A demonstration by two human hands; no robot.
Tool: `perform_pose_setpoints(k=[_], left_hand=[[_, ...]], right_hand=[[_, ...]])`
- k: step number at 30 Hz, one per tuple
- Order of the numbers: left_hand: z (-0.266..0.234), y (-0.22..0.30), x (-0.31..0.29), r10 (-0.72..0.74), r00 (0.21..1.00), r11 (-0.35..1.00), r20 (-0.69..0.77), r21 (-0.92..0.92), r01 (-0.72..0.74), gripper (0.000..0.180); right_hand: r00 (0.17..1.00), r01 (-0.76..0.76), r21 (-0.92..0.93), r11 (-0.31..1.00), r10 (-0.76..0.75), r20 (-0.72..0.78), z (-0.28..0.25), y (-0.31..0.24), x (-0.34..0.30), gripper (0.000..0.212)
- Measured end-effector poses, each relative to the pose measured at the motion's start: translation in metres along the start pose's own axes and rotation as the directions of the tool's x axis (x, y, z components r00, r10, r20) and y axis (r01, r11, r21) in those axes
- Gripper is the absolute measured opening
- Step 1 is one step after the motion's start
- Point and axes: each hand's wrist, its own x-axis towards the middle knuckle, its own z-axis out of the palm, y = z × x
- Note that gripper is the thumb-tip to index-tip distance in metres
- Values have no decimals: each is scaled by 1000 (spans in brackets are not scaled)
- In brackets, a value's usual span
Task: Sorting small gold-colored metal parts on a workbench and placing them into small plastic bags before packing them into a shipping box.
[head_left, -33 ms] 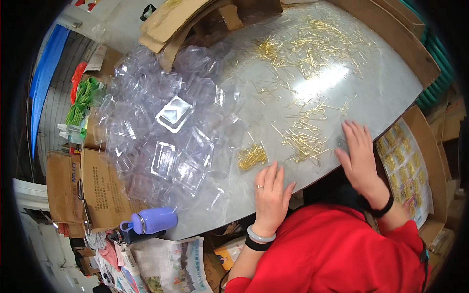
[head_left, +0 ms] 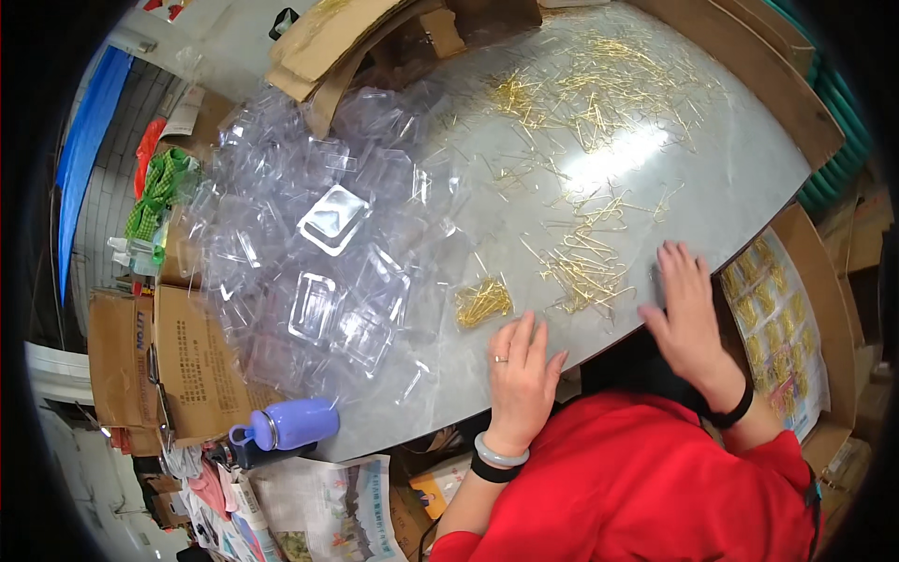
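My left hand (head_left: 521, 375) rests at the table's near edge, fingers stretched out and holding nothing. Just beyond its fingertips is a small bundle of gold wire hooks (head_left: 483, 302), which seems to sit in a clear plastic shell. Farther right, my right hand (head_left: 691, 323) is over the near edge of the grey table (head_left: 412, 426), its fingers extended and thumb apart, with nothing in it. Between and beyond both hands lies a loose heap of gold wire hooks (head_left: 585, 267). A larger scatter of hooks (head_left: 618, 84) spreads over the far side.
Clear plastic clamshells (head_left: 314, 253) are heaped across the table's left. A purple bottle (head_left: 298, 424) lies at the near left edge. On the right, below table height, an open carton (head_left: 829, 309) holds rows of gold-filled packs (head_left: 773, 318). Cardboard (head_left: 337, 47) stands along the back.
My right hand has drawn slightly back toward me and to the right. My left hand and the hooks look almost the same.
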Motion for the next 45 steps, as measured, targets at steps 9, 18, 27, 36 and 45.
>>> perform_pose_setpoints(k=[9, 18, 27, 36, 45], left_hand=[[9, 4, -3, -1, 1000, 987, 8, -162, 2, 38], [-8, -13, -5, -59, 998, 998, -13, -14, 59, 67], [-6, -14, 1, -69, 997, 998, 29, 16, 69, 85], [5, -12, 10, -47, 997, 999, 55, 22, 46, 84], [6, -8, 8, -15, 1000, 999, 14, 41, 14, 65]], right_hand=[[953, 288, 93, 953, -295, 73, 22, -52, 39, 83], [700, 647, 253, 719, -692, 177, 13, -41, 64, 52], [879, 446, 359, 820, -477, -2, 8, -26, 54, 54], [683, 631, 497, 596, -731, 9, 24, -40, 62, 35], [928, 372, 207, 905, -366, -68, 24, -40, 65, 48]])
